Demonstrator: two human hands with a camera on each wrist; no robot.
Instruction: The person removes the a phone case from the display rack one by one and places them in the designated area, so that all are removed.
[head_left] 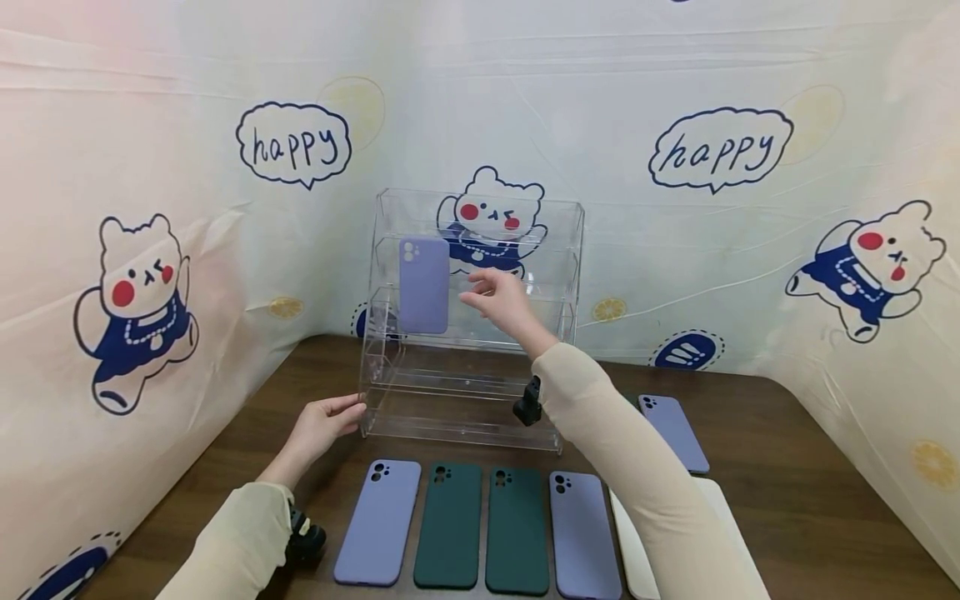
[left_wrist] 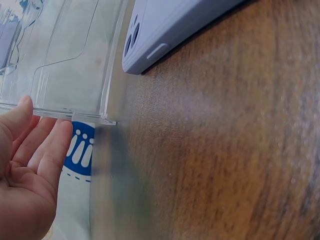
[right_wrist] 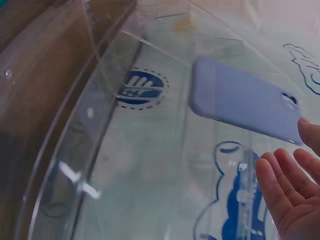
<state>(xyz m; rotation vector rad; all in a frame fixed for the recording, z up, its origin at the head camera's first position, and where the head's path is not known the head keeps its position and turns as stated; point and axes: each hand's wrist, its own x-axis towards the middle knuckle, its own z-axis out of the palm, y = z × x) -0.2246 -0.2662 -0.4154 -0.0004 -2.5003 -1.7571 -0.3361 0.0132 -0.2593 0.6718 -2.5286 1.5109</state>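
A clear acrylic tiered display stand [head_left: 465, 431] stands on the table, with a lavender phone case [head_left: 423, 287] upright on its left side at a middle tier. My right hand [head_left: 501, 302] is just right of that case, thumb and fingers apart and holding nothing. In the right wrist view the same lavender case [right_wrist: 240, 97] leans in the stand, a small gap from the fingertips [right_wrist: 267, 162]. Low on the stand's left side, my left hand [head_left: 330, 425] holds the edge. The left wrist view shows the thumb [left_wrist: 22, 110] and fingers at the clear side panel [left_wrist: 75, 85].
In front of the stand lie a lavender case [head_left: 378, 525], two green cases [head_left: 448, 525] and another lavender case [head_left: 585, 533] in a row. Farther right are a white flat item [head_left: 720, 508], partly under my right arm, and a lavender case [head_left: 675, 429]. A printed cloth [head_left: 600, 108] surrounds the table.
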